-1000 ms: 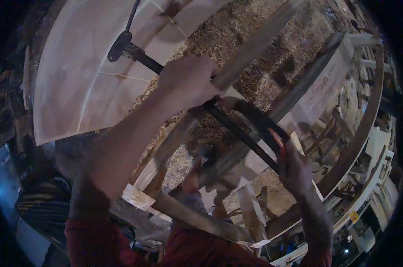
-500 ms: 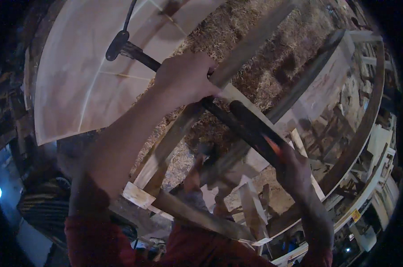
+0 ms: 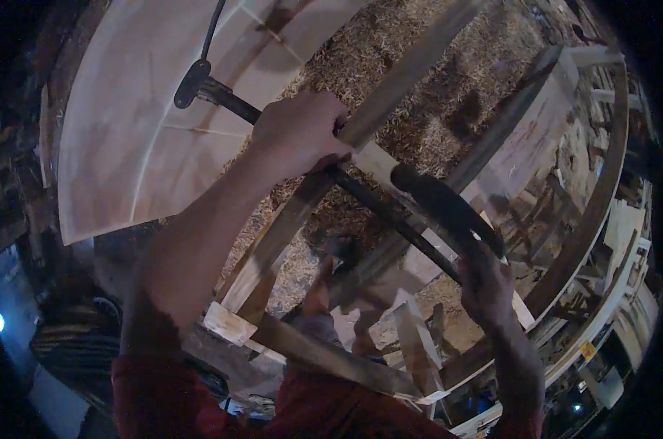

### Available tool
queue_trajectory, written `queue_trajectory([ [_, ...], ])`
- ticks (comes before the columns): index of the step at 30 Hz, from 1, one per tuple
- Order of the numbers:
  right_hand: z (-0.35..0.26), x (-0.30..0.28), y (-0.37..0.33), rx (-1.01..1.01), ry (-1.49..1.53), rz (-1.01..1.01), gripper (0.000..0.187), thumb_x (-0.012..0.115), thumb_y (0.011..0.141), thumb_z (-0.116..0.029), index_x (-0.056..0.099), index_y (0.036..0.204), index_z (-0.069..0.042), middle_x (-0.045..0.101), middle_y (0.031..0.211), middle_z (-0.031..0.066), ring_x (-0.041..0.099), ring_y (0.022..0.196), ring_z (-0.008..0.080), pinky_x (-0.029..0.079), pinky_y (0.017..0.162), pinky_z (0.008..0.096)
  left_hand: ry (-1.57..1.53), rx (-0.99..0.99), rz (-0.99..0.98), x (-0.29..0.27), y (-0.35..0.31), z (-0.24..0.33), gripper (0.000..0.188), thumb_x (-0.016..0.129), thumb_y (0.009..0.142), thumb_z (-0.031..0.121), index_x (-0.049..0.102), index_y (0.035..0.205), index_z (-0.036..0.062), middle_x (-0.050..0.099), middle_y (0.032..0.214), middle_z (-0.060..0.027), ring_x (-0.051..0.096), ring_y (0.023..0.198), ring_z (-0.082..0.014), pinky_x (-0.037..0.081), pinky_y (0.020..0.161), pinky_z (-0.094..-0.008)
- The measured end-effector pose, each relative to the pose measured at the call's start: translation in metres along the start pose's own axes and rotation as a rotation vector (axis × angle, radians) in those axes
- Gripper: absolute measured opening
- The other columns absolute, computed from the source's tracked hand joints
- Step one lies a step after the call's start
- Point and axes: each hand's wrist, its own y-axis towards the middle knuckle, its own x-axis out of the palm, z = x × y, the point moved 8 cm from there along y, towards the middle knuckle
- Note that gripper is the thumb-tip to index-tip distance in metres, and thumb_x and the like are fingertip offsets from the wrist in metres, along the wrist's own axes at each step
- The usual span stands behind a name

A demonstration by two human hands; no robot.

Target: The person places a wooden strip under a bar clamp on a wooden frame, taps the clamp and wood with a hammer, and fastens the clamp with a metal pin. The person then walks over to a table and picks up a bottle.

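Observation:
A long dark metal bar [image 3: 371,194], which looks like a bar clamp, slants from upper left to lower right across a wooden frame. Its upper end carries a rounded dark head [image 3: 192,84] over a pale curved panel. My left hand [image 3: 298,135] is closed around the bar, beside a frame rail [image 3: 415,69]. Farther down, my right hand [image 3: 485,285] has its fingers wrapped round a thick, dark, curved piece [image 3: 448,201] beside the bar's lower end. Whether that piece is joined to the bar is hidden. A short pale wood block [image 3: 377,161] lies between my hands.
The big pale panel [image 3: 119,139] fills the upper left. Wood shavings [image 3: 426,102] cover the ground beneath the frame. A curved wooden rim [image 3: 609,183] sweeps round the right side, with scrap boards [image 3: 624,227] outside it. Dark coiled hose or cable [image 3: 71,351] lies lower left.
The dark curved piece in my right hand has turned and swung away from the bar, so a gap shows between them. My left hand has barely moved.

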Motion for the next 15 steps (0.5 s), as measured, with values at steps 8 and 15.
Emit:
queue_trajectory([
  [8,0.061,-0.008,-0.134,0.588,0.380,0.322,0.015,0.060,0.084,-0.004,0.054,0.098,-0.003,0.056,0.082,0.0113,0.054,0.067,0.0195,0.043,0.059,0.0330,0.059,-0.076,0.074,-0.005,0.007,0.015,0.049,0.073,0.071,0.056,0.072,0.093,0.0123,0.070,0.087,-0.0114,0.068,0.086,-0.0309,0.053,0.078,-0.0436],
  [15,0.119,-0.042,-0.308,0.861,0.044,0.393,0.022,0.064,0.089,-0.012,0.056,0.104,0.002,0.063,0.081,0.0161,0.064,0.072,0.0228,0.050,0.063,0.0350,-0.188,-0.112,0.005,0.030,0.026,-0.042,0.055,0.078,0.075,0.028,0.061,0.125,0.0102,0.062,0.121,-0.0186,0.061,0.108,-0.0329,0.049,0.094,-0.0389],
])
